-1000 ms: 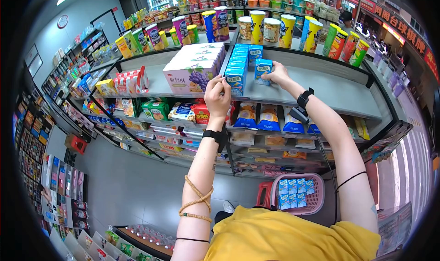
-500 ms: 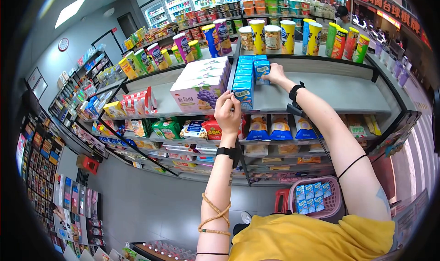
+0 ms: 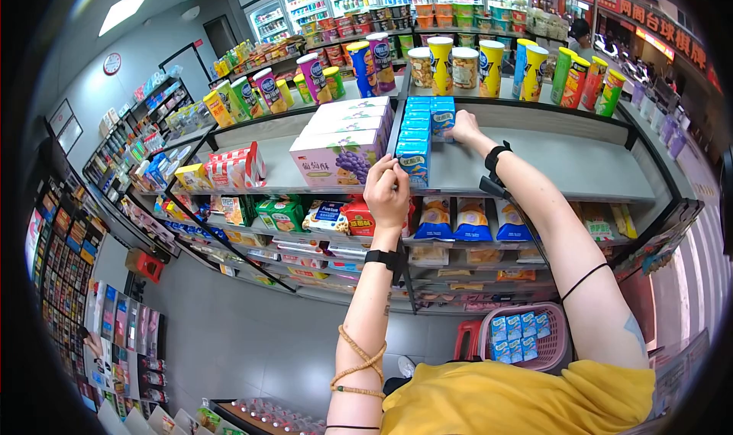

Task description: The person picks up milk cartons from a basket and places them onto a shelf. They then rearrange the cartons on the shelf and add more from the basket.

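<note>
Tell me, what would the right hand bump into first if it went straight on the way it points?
The right hand would first meet the blue carton it seems to touch. Beyond that, perhaps the carton row or the back panel; depth is hard to judge.

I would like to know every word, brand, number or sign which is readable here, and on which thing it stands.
"葡萄酥": grape-pictured box
"优酸乳": front blue carton
"台球棋牌": sign at upper right, part of its lettering
Too small or blurred: tall cans, wall clock, cartons in the basket.
</note>
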